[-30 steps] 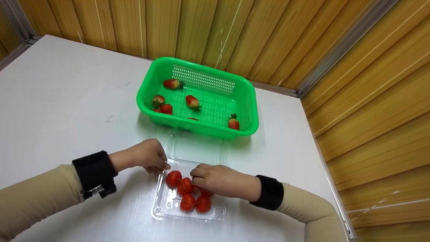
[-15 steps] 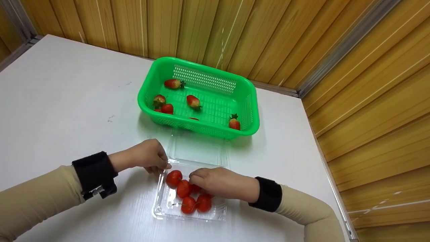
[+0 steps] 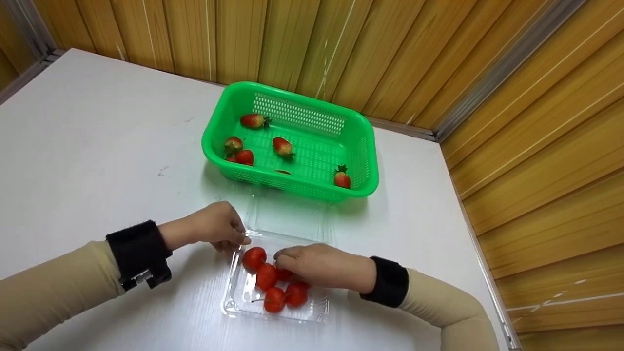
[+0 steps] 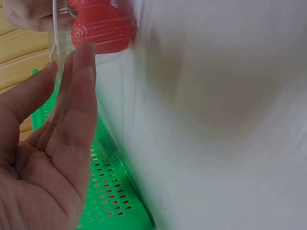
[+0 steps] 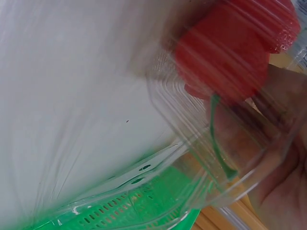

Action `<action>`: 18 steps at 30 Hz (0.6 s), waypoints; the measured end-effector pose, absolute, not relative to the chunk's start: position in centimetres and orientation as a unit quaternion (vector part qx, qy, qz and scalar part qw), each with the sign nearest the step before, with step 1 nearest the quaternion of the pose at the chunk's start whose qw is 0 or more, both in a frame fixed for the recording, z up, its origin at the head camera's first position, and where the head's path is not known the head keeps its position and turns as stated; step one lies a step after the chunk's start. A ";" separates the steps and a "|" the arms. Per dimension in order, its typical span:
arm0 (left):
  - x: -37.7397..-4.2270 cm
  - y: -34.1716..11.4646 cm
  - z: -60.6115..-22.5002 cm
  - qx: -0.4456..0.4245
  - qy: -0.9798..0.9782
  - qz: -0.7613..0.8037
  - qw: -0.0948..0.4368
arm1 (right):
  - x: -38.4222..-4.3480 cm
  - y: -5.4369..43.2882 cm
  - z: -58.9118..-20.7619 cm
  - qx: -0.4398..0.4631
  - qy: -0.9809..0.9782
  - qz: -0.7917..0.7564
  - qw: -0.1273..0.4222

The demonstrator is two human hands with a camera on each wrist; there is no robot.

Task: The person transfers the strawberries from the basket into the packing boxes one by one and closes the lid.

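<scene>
In the head view, my left hand [image 3: 223,228] pinches the far left corner of a clear plastic clamshell box [image 3: 234,302]. Thumb and fingers meet at its rim in the left wrist view. Several red cherries [image 3: 274,299] with thin stems lie in the box. My right hand [image 3: 314,264] reaches over the rim, fingers curled down on a cherry at the box's right side, partly hidden beneath the hand. Through the clear wall, the right wrist view shows the fingers against a red cherry [image 5: 223,57] with a green stem.
A green plastic basket [image 3: 312,184] holding several strawberries [image 3: 282,146] stands behind the box. The clamshell's open lid [image 3: 287,217] lies flat toward the basket. Wood-patterned walls [image 3: 287,44] border the white table [image 3: 107,146] at the back and right.
The right hand has sunk slightly lower into the box, and the cherries near it have shifted a little. My left hand keeps its pinch on the corner.
</scene>
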State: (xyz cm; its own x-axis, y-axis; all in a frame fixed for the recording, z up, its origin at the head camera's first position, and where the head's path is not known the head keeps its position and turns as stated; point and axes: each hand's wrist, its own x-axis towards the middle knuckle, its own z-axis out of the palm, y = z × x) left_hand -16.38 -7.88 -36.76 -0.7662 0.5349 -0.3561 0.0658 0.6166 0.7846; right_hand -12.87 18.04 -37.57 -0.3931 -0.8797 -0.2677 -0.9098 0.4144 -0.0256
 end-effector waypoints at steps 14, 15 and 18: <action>-16.2 -8.0 -37.0 0.170 0.847 0.413 0.289 | -13.0 18.1 -37.7 -0.570 0.810 0.084 0.111; -16.2 -8.0 -37.0 0.171 0.847 0.412 0.289 | -13.1 18.0 -37.7 -0.573 0.808 0.083 0.110; -16.1 -8.0 -36.9 0.175 0.848 0.410 0.287 | -13.1 18.1 -37.7 -0.581 0.803 0.081 0.102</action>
